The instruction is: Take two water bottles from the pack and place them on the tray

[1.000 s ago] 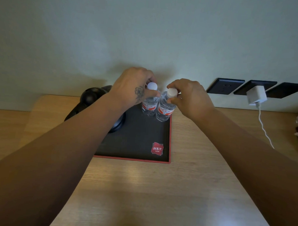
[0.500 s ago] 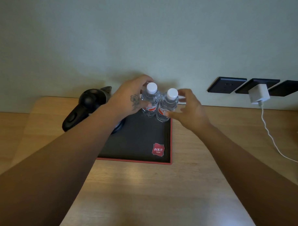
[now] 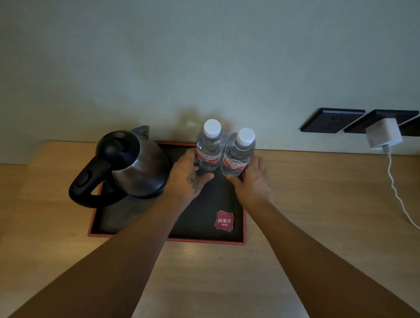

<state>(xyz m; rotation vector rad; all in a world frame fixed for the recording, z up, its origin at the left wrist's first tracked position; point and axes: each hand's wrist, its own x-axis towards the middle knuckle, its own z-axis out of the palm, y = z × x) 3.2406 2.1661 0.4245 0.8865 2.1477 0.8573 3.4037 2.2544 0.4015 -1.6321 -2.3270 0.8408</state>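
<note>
Two water bottles (image 3: 224, 151) upright on tray (image 3: 168, 238), touching, left hand (image 3: 188, 176) and right hand (image 3: 252, 181) spread, cupping their bases

surface: wooden table (image 3: 322, 198) | on it: black red-edged tray (image 3: 168, 239) | white cable (image 3: 398, 196) trailing at right

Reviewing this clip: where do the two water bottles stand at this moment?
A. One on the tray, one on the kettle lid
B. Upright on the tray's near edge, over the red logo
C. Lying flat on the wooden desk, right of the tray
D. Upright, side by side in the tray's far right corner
D: both water bottles stand upright, touching, in the far right corner of the tray, right of the kettle.
</note>
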